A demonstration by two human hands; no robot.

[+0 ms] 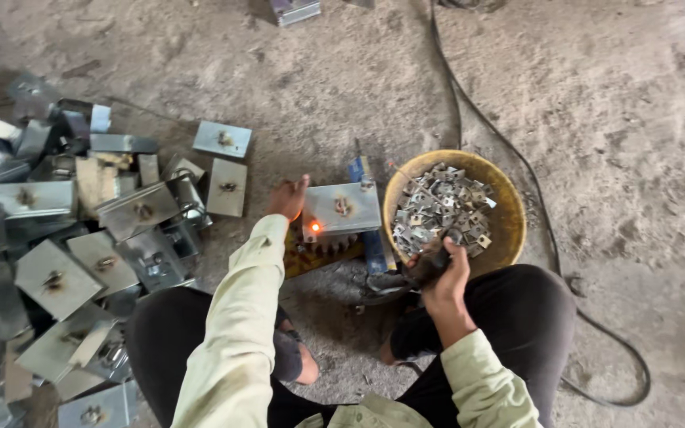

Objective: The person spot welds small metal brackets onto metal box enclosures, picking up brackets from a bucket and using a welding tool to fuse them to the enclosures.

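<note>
A square grey metal plate [342, 208] with a small fitting at its centre lies on a yellow and blue stand on the ground in front of me. My left hand [288, 197] rests on the plate's left edge. An orange glowing spot [315, 228] shows at the plate's near left corner. My right hand [438, 265] is closed round a dark welding holder at the near rim of a yellow bowl [509, 212], which is full of several small metal pieces.
A big pile of similar metal plates [65, 246] lies to my left, with two loose ones [223, 162] nearer the middle. A black cable [517, 158] runs from the top, past the bowl and round my right knee. The ground is dusty concrete.
</note>
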